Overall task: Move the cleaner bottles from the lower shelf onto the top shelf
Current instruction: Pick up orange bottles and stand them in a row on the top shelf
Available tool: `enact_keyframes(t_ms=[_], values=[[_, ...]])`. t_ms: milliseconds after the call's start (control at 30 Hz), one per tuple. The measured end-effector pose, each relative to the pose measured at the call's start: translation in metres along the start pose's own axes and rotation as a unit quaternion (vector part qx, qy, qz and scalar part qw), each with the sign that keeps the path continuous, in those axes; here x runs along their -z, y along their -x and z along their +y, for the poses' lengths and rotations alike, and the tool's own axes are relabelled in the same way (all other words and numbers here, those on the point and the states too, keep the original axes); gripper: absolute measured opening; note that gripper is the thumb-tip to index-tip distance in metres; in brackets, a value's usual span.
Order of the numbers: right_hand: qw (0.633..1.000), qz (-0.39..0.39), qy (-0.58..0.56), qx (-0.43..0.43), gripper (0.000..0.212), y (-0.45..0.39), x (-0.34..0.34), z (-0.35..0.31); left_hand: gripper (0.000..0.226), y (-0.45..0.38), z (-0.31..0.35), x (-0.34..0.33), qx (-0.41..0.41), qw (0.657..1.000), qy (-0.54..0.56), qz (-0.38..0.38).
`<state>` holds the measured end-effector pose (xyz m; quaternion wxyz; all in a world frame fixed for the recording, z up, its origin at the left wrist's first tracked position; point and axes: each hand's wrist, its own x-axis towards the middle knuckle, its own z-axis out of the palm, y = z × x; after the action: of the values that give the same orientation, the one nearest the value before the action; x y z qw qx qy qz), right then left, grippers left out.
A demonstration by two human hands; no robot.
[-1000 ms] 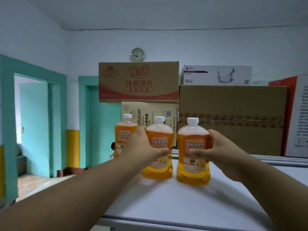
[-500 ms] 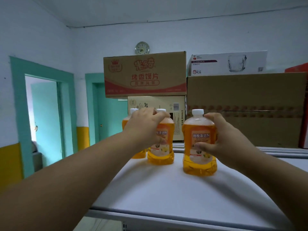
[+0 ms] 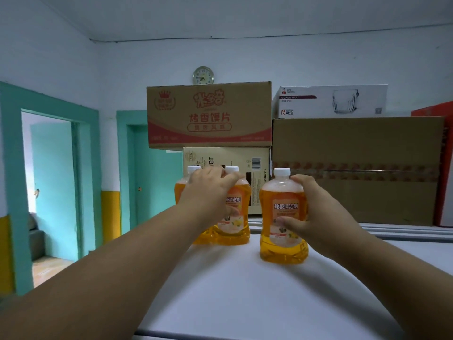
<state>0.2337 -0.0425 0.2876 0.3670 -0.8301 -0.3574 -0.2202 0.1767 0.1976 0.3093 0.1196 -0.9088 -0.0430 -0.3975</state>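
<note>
- Three orange cleaner bottles stand upright on the white top shelf (image 3: 245, 290), before stacked cardboard boxes (image 3: 355, 168).
- The left hand (image 3: 208, 195) wraps the middle bottle (image 3: 236, 217), touching the leftmost bottle (image 3: 180, 190).
- The right hand (image 3: 313, 217) clasps the right bottle (image 3: 284, 217) around its belly.
- Full of liquid, they likely feel heavy, with smooth, slippery plastic; grip the waist, not the cap.

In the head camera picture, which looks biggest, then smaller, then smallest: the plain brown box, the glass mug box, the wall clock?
1. Plain brown box
2. Glass mug box
3. Wall clock
This is only how they look; the clock hangs farther back.
</note>
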Motion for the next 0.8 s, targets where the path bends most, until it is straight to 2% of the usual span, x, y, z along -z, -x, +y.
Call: enact_keyframes(t_ms=[267, 433, 500, 567, 600, 667, 733, 800], values=[[1.000, 0.011, 0.006, 0.007, 0.088, 0.001, -0.003, 0.005, 0.087, 0.001, 0.000, -0.005, 0.008, 1.000, 0.006, -0.005], [0.998, -0.013, 0.066, 0.003, 0.104, 0.007, 0.002, -0.001, 0.093, 0.009, 0.008, 0.010, 0.013, 0.999, -0.031, -0.009], [0.997, -0.015, 0.082, -0.003, 0.104, 0.007, 0.004, -0.005, 0.085, 0.016, 0.013, 0.023, 0.020, 0.999, -0.034, 0.009], [0.995, -0.016, 0.100, -0.009, 0.103, 0.005, 0.004, -0.010, 0.070, 0.029, 0.022, 0.033, 0.027, 1.000, 0.009, 0.013], [0.994, -0.016, 0.109, -0.012, 0.102, 0.004, 0.003, -0.013, 0.064, 0.038, 0.028, 0.036, 0.027, 0.999, 0.043, -0.011], [0.992, -0.018, 0.125, -0.024, 0.101, -0.001, 0.001, -0.019, 0.060, 0.059, 0.040, 0.034, 0.021, 0.989, 0.101, -0.111], [0.989, -0.022, 0.139, -0.044, 0.100, -0.007, -0.003, -0.024, 0.066, 0.076, 0.048, 0.029, 0.013, 0.966, 0.133, -0.221], [0.986, -0.019, 0.152, -0.061, 0.099, -0.013, -0.009, -0.027, 0.073, 0.085, 0.049, 0.025, 0.015, 0.945, 0.152, -0.288]])
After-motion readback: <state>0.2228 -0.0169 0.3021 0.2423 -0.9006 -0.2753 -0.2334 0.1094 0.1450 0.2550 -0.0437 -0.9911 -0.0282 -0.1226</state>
